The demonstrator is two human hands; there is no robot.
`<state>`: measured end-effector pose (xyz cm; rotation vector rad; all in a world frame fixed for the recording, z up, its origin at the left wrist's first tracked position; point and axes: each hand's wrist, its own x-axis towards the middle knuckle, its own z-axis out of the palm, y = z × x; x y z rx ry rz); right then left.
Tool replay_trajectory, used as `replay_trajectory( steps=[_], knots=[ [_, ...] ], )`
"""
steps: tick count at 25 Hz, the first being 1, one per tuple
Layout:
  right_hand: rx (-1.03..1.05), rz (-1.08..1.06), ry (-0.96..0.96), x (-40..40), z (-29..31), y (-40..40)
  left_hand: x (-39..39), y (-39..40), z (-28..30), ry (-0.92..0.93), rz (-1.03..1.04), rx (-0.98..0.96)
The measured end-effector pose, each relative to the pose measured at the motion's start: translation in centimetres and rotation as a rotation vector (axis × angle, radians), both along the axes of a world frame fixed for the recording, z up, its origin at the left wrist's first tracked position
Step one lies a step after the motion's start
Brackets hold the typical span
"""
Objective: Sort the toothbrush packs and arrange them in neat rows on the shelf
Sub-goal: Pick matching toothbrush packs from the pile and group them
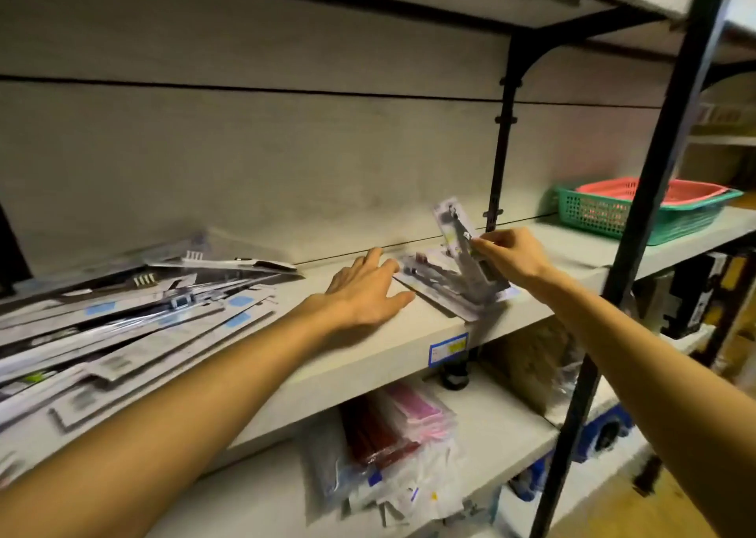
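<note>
Right hand fingers pinch toothbrush pack upright; left hand fingers spread.

held pack: motion-blurred, print unreadable; lower end covered by the right hand pinching it
small stack just below the grip: blurred, number of packs cannot be told; far edge hidden behind the held pack
loose pile well left of the grip: cut off by the left picture edge, labels smeared
price tag under the grip, on the shelf edge: text too small to read
baskets right of the grip: partly hidden by the black post
lower-shelf bags: contents unclear
</note>
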<state>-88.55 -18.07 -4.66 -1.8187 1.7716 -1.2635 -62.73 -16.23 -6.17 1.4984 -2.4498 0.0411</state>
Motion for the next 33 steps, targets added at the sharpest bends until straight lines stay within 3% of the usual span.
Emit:
replay_trajectory(
  steps=[4, 9, 14, 18, 24, 29, 33],
  knots=[
    [0.028, -0.052, -0.213, -4.4, -1.1, -5.5, -4.8, -2.8, -1.1, 0.032, 0.036, 0.052],
    [0.117, -0.043, 0.130, -4.2, -3.5, -10.0, -5.8, -5.6, -2.4, 0.023, 0.076, 0.075],
    [0.095, -0.087, 0.327, -3.3, -0.5, -10.5, -3.9, -6.1, -2.3, 0.069, 0.059, 0.003],
    [-0.095, 0.080, 0.319, 3.9, 1.7, -9.4, 1.5, -6.0, 0.0, 0.001, 0.208, -0.154],
    [-0.060, 0.560, 0.417, 18.1, 0.7, -8.4, 14.9, -1.9, 4.1, -0.040, 0.552, -0.262],
    [0.029, 0.654, 0.274, 25.2, -1.7, -8.7, 24.0, 2.5, 3.9, -0.016, 0.828, -0.252],
    [-0.088, 0.620, 0.443, 26.6, -3.6, -9.1, 27.7, 5.3, 2.0, 0.128, 0.850, -0.165]
  ],
)
